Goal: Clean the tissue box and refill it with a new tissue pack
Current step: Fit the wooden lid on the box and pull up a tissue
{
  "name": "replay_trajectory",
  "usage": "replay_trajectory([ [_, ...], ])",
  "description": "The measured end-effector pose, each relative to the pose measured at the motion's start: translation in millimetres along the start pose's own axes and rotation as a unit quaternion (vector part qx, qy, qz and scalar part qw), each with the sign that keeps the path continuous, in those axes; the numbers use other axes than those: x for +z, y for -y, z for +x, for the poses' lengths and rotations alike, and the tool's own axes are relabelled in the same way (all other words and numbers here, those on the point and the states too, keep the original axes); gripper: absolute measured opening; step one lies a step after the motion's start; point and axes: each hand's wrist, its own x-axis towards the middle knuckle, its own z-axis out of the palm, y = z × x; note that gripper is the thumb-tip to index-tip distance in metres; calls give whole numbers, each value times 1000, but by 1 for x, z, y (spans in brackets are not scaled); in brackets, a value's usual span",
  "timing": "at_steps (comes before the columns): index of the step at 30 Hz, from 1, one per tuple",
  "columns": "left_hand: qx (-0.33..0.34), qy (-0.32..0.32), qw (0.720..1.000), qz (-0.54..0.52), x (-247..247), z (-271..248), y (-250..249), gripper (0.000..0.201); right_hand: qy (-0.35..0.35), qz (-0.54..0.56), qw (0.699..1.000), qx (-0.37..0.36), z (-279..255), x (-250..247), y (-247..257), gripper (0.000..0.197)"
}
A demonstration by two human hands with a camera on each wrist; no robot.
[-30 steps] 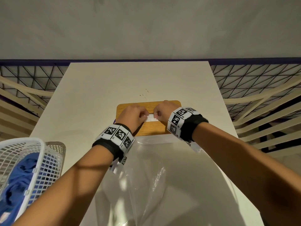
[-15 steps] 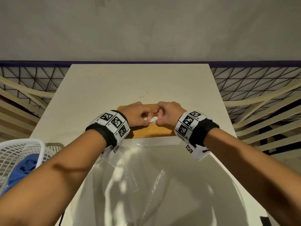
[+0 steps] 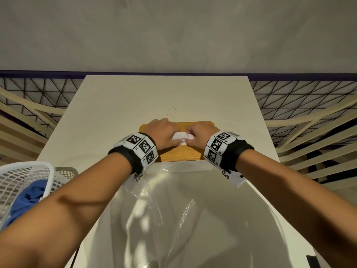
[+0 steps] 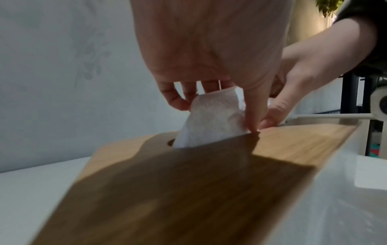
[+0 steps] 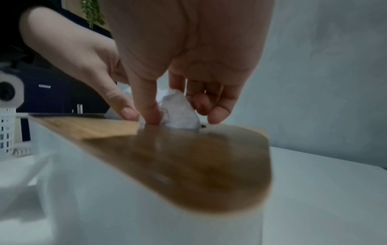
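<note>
A white tissue box with a wooden lid (image 3: 179, 153) (image 4: 188, 182) (image 5: 188, 157) stands on the table (image 3: 135, 105). A white tissue (image 3: 181, 135) (image 4: 211, 119) (image 5: 178, 114) sticks up through the slot in the lid. My left hand (image 3: 164, 133) (image 4: 213, 92) pinches the tissue's left part between thumb and fingers. My right hand (image 3: 201, 133) (image 5: 176, 106) pinches its right part the same way. Both hands sit close together over the middle of the lid, thumbs nearly touching the wood.
A clear plastic wrapper (image 3: 173, 213) lies on the table between my forearms, near the front edge. A white mesh basket (image 3: 29, 180) with blue cloth (image 3: 25, 200) inside stands at the left front. The wall runs close behind the table.
The tissue has come further up out of the slot and now bulges between my fingers. Both hands stayed over the middle of the lid.
</note>
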Motion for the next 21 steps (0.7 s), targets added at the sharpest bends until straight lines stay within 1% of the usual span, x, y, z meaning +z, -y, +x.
replay_trajectory([
  [1, 4, -1, 999, 38, 1, 1, 2, 36, 4, -13, 1000, 4, 0, -1, 1, 21],
  [3, -9, 15, 998, 60, 2, 2, 8, 34, 10, -39, 999, 10, 0, -2, 1, 24],
  [7, -44, 61, 997, 36, 4, 1, 16, 30, 16, -76, 997, 14, 3, -1, 3, 33],
  [9, -53, 70, 996, 15, 4, 1, 19, 30, 13, -65, 998, 1, 4, -1, 3, 29],
  [10, -57, 74, 996, 0, 4, 1, 21, 30, 12, -48, 999, -7, 5, -1, 2, 25],
  [12, -59, 77, 994, -43, 4, 0, 28, 31, 7, 23, 1000, -4, 3, -6, -2, 19],
  [14, -55, 76, 992, -79, 6, -3, 35, 31, -5, 102, 995, 13, 1, -13, -8, 21],
  [17, -56, 60, 991, -108, 10, -10, 46, 26, -25, 154, 988, 7, -4, -18, -15, 28],
  [19, -67, 46, 986, -143, 12, -15, 50, 32, 4, 127, 992, 7, -7, -18, -18, 36],
  [21, -82, 32, 980, -179, 13, -21, 51, 37, 39, 52, 998, 2, -8, -17, -23, 38],
])
